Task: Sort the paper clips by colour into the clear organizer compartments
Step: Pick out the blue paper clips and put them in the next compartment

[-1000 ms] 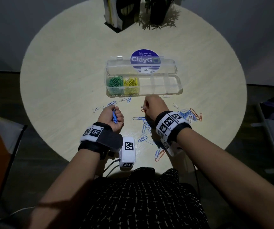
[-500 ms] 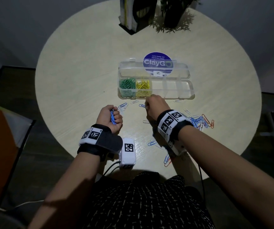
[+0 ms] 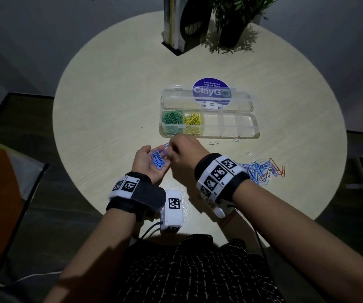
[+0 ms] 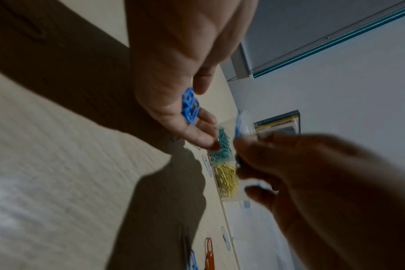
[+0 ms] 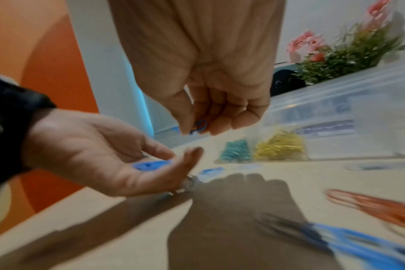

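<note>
My left hand lies palm up and open over the near table. Several blue paper clips rest in its palm, also seen in the left wrist view. My right hand hovers right beside that palm. It pinches a blue paper clip between thumb and fingers. The clear organizer sits just beyond the hands with its lid folded back. Green clips fill its leftmost compartment and yellow clips the one beside it. The other compartments look bare.
A loose pile of blue, red and pale clips lies right of my right wrist. Two pale clips lie before the organizer. A white tagged device sits at the front edge. A book stand and plant stand far back.
My left hand has turned palm up and opened from a fist around the blue clips. My right hand has left the table and come over the palm with a blue clip.
</note>
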Action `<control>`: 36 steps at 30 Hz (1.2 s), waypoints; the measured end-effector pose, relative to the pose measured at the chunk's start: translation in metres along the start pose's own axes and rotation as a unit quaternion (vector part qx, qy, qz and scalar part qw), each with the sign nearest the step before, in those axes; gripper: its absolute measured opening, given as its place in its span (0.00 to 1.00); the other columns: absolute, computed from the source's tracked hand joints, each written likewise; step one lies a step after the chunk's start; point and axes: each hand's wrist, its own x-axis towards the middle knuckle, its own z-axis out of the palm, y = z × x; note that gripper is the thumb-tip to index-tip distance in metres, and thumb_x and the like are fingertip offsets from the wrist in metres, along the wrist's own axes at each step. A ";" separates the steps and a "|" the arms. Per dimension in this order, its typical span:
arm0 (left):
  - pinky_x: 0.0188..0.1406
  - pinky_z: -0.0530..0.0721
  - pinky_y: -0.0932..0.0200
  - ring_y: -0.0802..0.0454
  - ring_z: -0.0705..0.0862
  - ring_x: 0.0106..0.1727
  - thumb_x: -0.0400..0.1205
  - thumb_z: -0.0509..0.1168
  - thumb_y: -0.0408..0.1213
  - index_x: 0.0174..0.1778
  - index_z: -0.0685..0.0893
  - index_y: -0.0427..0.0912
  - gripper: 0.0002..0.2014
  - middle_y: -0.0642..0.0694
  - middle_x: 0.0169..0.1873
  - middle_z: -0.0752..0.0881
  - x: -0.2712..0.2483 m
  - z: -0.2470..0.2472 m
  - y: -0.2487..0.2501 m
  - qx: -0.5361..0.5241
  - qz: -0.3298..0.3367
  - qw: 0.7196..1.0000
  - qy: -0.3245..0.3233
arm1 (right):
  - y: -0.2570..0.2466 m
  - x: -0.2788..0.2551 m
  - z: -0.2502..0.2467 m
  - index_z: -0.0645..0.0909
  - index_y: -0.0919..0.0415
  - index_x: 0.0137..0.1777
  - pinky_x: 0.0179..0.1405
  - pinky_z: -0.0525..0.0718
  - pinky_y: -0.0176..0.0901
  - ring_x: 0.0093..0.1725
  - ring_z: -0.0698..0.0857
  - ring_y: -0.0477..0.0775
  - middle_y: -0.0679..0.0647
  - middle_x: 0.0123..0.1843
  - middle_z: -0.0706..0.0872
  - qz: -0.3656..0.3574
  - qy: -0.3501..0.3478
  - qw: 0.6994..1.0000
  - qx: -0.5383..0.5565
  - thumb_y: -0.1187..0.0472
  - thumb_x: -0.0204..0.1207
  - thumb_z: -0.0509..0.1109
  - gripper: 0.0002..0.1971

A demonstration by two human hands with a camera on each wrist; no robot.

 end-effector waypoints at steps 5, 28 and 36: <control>0.16 0.76 0.72 0.54 0.78 0.18 0.88 0.44 0.43 0.33 0.73 0.39 0.22 0.45 0.15 0.79 -0.003 -0.007 0.003 0.039 -0.039 0.998 0.015 | -0.015 0.017 -0.006 0.86 0.71 0.51 0.56 0.78 0.43 0.55 0.85 0.60 0.65 0.52 0.89 -0.008 0.023 0.996 0.085 0.67 0.78 0.66 0.10; 0.16 0.76 0.75 0.57 0.69 0.08 0.87 0.50 0.36 0.30 0.69 0.42 0.18 0.51 0.09 0.70 -0.014 -0.013 0.005 0.072 -0.010 0.995 0.063 | 0.055 -0.030 -0.023 0.85 0.72 0.47 0.36 0.74 0.19 0.36 0.79 0.48 0.64 0.46 0.88 0.158 0.135 0.966 0.153 0.73 0.74 0.67 0.06; 0.57 0.79 0.58 0.54 0.71 0.31 0.88 0.48 0.30 0.35 0.73 0.35 0.16 0.45 0.30 0.71 -0.019 0.025 -0.028 0.096 -0.034 0.995 0.007 | 0.081 -0.079 -0.015 0.88 0.66 0.50 0.55 0.75 0.35 0.57 0.85 0.59 0.65 0.52 0.89 0.200 0.056 0.974 0.092 0.69 0.73 0.70 0.08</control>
